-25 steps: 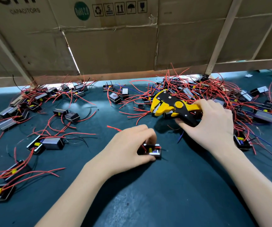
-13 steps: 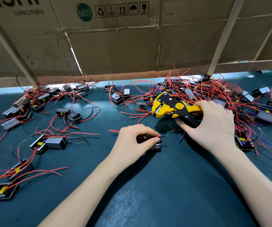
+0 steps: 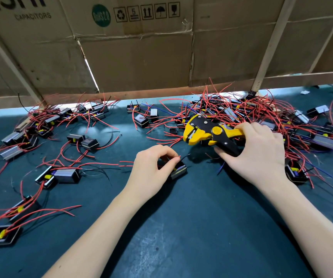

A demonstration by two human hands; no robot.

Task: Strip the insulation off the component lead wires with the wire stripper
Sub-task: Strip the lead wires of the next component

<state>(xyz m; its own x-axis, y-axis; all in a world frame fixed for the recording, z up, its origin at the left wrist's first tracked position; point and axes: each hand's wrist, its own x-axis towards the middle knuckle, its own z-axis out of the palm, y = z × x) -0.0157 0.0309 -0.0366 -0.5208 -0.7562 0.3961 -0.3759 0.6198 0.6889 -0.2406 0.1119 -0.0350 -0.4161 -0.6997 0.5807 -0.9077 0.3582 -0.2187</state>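
Fingers [image 3: 172, 162] pinch lead wires [image 3: 182, 156]; cardboard [image 3: 141, 57] reads "CAPACITORS", "RoHS 2.0".

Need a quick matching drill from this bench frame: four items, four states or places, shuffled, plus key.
Items:
1. wire stripper
2. left hand
3. cardboard box
4. component

States:
A. upright at the back of the bench, printed with handling symbols
B. on the dark mat, partly under the left hand's fingers
C. gripped in the right hand, yellow head pointing left
D. pinching a lead wire

Pairs: 1-C, 2-D, 3-A, 4-B
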